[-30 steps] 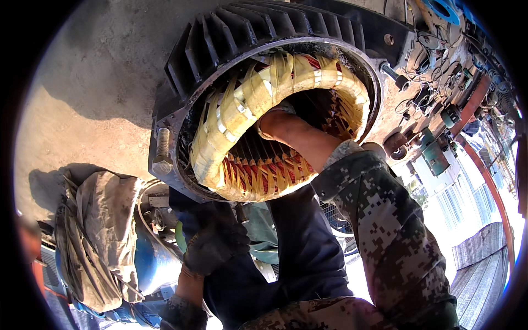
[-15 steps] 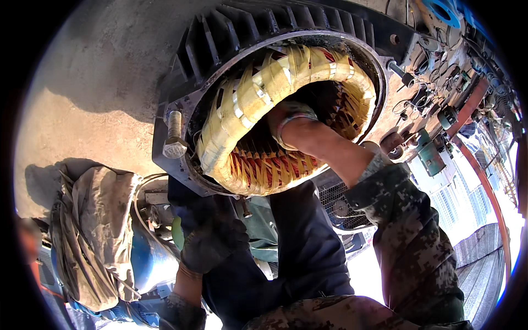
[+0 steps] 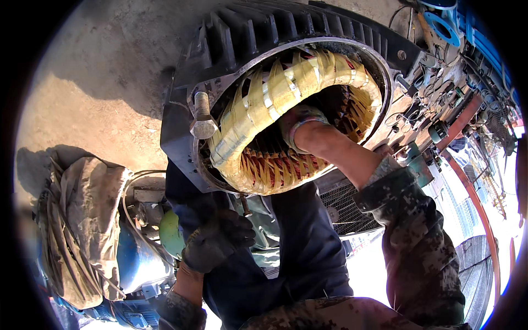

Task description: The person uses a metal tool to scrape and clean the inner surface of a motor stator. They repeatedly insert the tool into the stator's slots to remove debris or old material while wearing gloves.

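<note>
A large motor stator stands before me in a dark finned housing. Its end winding is a thick ring wrapped in yellowish tape, with reddish wire showing at its inner side. My right hand, in a glove with a pale cuff, reaches into the bore. Its fingers are hidden in the dark there, so any grip cannot be seen. My left hand, in a dark glove, hangs near my knee below the housing. Its fingers are loosely bent and apart, and nothing shows in them. A big bolt sticks up from the housing's left corner.
At the left, a brown cloth covers something beside a blue rounded object. A green rounded object lies near my left knee. Cables and small parts are strewn at the right, with a blue ring flange beyond.
The whole view has shifted a little, so the housing sits slightly farther right. My left hand's fingers look more extended. My right hand stays inside the bore.
</note>
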`<move>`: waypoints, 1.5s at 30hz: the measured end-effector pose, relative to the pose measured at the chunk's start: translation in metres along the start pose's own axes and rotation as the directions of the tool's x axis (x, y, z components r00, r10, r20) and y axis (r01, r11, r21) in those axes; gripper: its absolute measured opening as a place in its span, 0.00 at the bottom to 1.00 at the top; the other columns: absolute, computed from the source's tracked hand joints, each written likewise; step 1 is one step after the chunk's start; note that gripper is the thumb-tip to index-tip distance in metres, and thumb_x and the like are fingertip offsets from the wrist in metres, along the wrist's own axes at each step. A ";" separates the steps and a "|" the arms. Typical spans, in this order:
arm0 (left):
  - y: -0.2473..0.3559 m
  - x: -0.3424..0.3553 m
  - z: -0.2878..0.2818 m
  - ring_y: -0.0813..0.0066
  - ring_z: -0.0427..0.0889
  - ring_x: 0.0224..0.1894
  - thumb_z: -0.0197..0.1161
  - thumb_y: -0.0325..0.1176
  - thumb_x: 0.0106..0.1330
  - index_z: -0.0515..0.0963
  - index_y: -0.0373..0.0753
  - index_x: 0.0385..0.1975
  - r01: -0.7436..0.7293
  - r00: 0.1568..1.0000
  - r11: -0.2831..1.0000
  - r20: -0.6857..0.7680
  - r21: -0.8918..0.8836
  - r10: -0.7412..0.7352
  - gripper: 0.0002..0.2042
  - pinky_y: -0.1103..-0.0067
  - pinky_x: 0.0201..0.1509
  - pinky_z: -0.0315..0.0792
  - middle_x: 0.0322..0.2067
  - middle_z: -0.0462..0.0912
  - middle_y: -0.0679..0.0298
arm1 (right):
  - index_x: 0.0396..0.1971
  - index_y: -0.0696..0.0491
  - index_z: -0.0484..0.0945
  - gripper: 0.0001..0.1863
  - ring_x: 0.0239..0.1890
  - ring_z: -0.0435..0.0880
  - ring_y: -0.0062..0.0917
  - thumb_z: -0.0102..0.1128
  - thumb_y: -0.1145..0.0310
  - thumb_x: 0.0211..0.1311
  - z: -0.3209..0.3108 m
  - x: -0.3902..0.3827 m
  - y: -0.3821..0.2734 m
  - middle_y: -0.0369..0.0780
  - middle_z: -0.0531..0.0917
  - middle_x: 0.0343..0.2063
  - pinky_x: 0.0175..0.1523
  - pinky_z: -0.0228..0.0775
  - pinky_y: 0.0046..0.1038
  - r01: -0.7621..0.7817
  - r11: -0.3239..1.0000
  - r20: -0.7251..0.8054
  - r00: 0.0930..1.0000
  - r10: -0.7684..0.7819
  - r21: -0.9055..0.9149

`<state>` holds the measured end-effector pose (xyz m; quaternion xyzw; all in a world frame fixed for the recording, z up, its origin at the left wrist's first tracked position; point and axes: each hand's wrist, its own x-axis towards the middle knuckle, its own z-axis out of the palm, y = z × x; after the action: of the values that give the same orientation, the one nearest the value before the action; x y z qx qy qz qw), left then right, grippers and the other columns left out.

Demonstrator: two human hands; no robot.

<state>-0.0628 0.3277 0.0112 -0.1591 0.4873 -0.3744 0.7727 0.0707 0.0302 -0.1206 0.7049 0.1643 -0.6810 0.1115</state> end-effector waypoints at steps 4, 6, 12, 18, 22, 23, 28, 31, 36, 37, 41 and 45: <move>-0.005 -0.007 -0.006 0.47 0.76 0.63 0.51 0.46 0.76 0.66 0.34 0.64 -0.025 1.000 1.000 -0.007 0.003 0.025 0.25 0.51 0.69 0.68 0.61 0.74 0.44 | 0.50 0.52 0.85 0.17 0.50 0.88 0.38 0.49 0.67 0.71 0.001 0.000 -0.005 0.45 0.88 0.48 0.56 0.79 0.36 0.024 0.998 -0.017 1.000 -0.023 0.064; -0.001 0.002 -0.012 0.47 0.76 0.63 0.50 0.46 0.76 0.66 0.34 0.64 0.022 0.998 1.000 0.053 -0.021 -0.021 0.25 0.51 0.69 0.67 0.61 0.74 0.44 | 0.52 0.53 0.83 0.18 0.50 0.87 0.40 0.48 0.66 0.72 -0.040 -0.049 0.004 0.47 0.87 0.48 0.56 0.79 0.35 0.050 0.996 0.040 0.998 -0.047 -0.075; -0.008 -0.001 -0.017 0.48 0.75 0.64 0.50 0.46 0.76 0.66 0.33 0.64 -0.016 0.999 0.998 0.050 -0.066 0.019 0.25 0.51 0.69 0.66 0.60 0.75 0.44 | 0.52 0.51 0.84 0.18 0.54 0.85 0.41 0.49 0.67 0.71 -0.028 -0.014 -0.007 0.48 0.86 0.51 0.59 0.77 0.36 0.025 1.000 0.057 0.998 -0.025 0.003; -0.010 0.004 -0.009 0.49 0.76 0.64 0.49 0.46 0.77 0.67 0.34 0.63 -0.034 0.999 0.999 0.024 -0.027 0.035 0.24 0.50 0.69 0.66 0.59 0.76 0.46 | 0.52 0.51 0.84 0.18 0.54 0.85 0.39 0.48 0.63 0.72 -0.022 -0.018 -0.008 0.46 0.85 0.53 0.61 0.75 0.36 0.001 0.997 0.002 1.000 -0.001 0.072; -0.008 0.007 -0.008 0.49 0.76 0.64 0.50 0.46 0.76 0.67 0.34 0.62 -0.006 1.000 0.999 -0.026 -0.032 0.005 0.24 0.50 0.69 0.67 0.58 0.77 0.47 | 0.54 0.49 0.83 0.19 0.55 0.85 0.37 0.46 0.61 0.73 -0.022 -0.018 -0.002 0.44 0.85 0.54 0.63 0.74 0.35 -0.023 0.995 -0.026 0.999 0.026 0.093; -0.012 0.004 -0.012 0.49 0.76 0.64 0.50 0.46 0.76 0.68 0.34 0.62 -0.028 0.999 0.999 -0.039 -0.029 0.027 0.24 0.50 0.69 0.67 0.59 0.76 0.47 | 0.55 0.49 0.83 0.20 0.55 0.85 0.36 0.45 0.60 0.74 -0.029 -0.022 -0.007 0.44 0.84 0.55 0.63 0.73 0.34 0.020 0.999 0.022 1.000 -0.021 0.041; -0.003 0.007 -0.002 0.50 0.75 0.64 0.53 0.47 0.75 0.69 0.35 0.61 0.020 0.997 0.999 -0.076 0.028 -0.017 0.24 0.51 0.68 0.68 0.58 0.77 0.49 | 0.54 0.47 0.85 0.19 0.58 0.84 0.39 0.55 0.67 0.66 0.007 0.056 0.001 0.41 0.85 0.56 0.61 0.77 0.38 0.020 0.992 0.002 1.000 -0.021 0.124; -0.006 0.001 0.000 0.50 0.75 0.63 0.55 0.47 0.73 0.70 0.35 0.61 0.009 0.996 1.000 -0.087 0.026 -0.006 0.24 0.51 0.68 0.69 0.57 0.77 0.50 | 0.55 0.48 0.84 0.19 0.57 0.85 0.37 0.54 0.68 0.67 0.002 0.036 -0.002 0.42 0.84 0.57 0.60 0.77 0.38 -0.002 0.994 0.005 1.000 0.001 0.110; -0.014 0.002 0.001 0.49 0.75 0.62 0.56 0.47 0.73 0.70 0.35 0.61 -0.068 0.996 0.998 -0.060 -0.010 0.068 0.25 0.50 0.68 0.69 0.56 0.76 0.48 | 0.60 0.49 0.80 0.21 0.61 0.82 0.36 0.51 0.67 0.70 -0.019 0.017 -0.021 0.44 0.82 0.59 0.64 0.74 0.38 -0.006 0.997 0.077 0.997 0.000 0.077; -0.013 0.006 0.005 0.49 0.75 0.62 0.56 0.48 0.73 0.70 0.35 0.60 -0.048 0.997 0.999 -0.059 -0.002 0.048 0.25 0.51 0.67 0.70 0.56 0.76 0.47 | 0.62 0.49 0.78 0.22 0.63 0.80 0.36 0.50 0.66 0.71 0.004 0.054 -0.006 0.45 0.80 0.62 0.65 0.73 0.39 -0.027 0.997 0.078 0.997 0.021 0.075; 0.000 0.014 0.003 0.48 0.75 0.63 0.55 0.47 0.74 0.71 0.35 0.60 -0.014 1.000 0.993 -0.001 0.115 0.014 0.24 0.51 0.67 0.71 0.56 0.77 0.46 | 0.56 0.46 0.84 0.19 0.57 0.85 0.34 0.54 0.66 0.67 0.040 0.098 0.001 0.40 0.85 0.56 0.56 0.79 0.41 0.022 0.997 -0.212 0.977 -0.006 0.076; -0.013 -0.002 0.004 0.47 0.76 0.63 0.54 0.46 0.74 0.70 0.34 0.60 -0.073 0.996 0.995 -0.053 0.071 0.077 0.23 0.51 0.67 0.71 0.57 0.76 0.46 | 0.54 0.46 0.85 0.19 0.57 0.85 0.36 0.55 0.66 0.66 0.028 0.063 -0.021 0.40 0.86 0.55 0.55 0.79 0.43 0.038 0.992 -0.235 0.972 -0.008 0.122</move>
<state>-0.0655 0.3200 0.0217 -0.1033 0.5011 -0.3662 0.7773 0.0381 0.0437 -0.1834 0.7840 0.1412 -0.6033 0.0386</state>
